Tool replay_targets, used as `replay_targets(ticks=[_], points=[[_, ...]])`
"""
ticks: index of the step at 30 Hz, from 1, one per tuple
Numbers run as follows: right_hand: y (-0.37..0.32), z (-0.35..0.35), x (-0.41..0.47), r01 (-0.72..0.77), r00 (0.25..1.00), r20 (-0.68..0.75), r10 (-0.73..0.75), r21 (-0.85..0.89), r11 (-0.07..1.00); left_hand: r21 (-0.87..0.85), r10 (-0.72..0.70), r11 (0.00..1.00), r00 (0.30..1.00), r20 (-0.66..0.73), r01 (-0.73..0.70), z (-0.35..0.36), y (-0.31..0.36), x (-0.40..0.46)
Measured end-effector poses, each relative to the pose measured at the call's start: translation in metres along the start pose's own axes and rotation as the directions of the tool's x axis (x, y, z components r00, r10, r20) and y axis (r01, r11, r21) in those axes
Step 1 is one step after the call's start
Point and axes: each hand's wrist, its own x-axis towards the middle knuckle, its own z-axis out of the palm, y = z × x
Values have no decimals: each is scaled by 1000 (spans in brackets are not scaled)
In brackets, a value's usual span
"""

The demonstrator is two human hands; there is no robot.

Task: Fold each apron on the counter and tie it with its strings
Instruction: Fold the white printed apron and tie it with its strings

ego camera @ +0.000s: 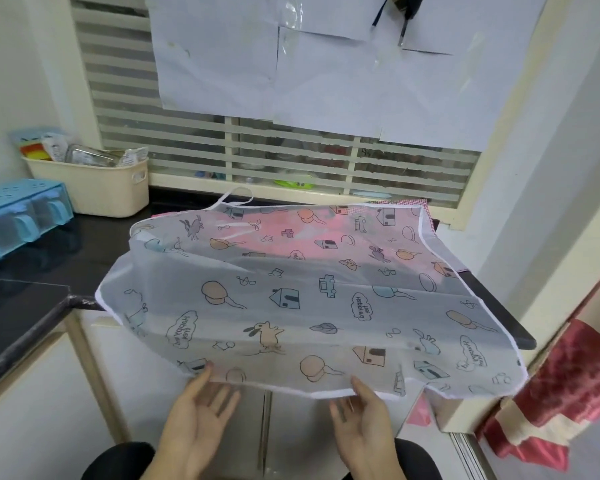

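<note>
A see-through white apron [291, 306] printed with houses, rabbits and balloons lies spread over the black counter [49, 271], its near hem hanging past the front edge. A white neck strap [236, 199] loops up at its far side. A pink apron [257, 233] shows through from beneath it. My left hand [196, 410] and my right hand [364, 420] are palm-up with straight fingers, fingertips under the near hem. Neither hand grips the cloth.
A cream basket [108, 188] full of packets and a blue spice-box set [18, 216] stand on the counter at the left. A barred window [291, 157] with taped papers is behind. A red cloth [551, 403] hangs at the right. Cabinet doors are below.
</note>
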Motion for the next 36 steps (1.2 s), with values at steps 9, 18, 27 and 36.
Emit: replay_targets(ticks=[9, 18, 27, 36], points=[[-50, -4, -68, 241, 963, 67, -262, 232, 943, -122, 239, 965, 970, 38, -232, 7, 51, -48], [-144, 21, -139, 563, 782, 174, -598, 211, 799, -125, 378, 925, 907, 187, -360, 63, 125, -135], [-207, 37, -184, 718, 665, 258, -701, 41, 695, -69, 443, 892, 833, 332, -447, 93, 163, -196], [-163, -2, -141, 519, 846, 177, -502, -65, 852, -96, 435, 900, 866, 249, -425, 63, 139, -169]])
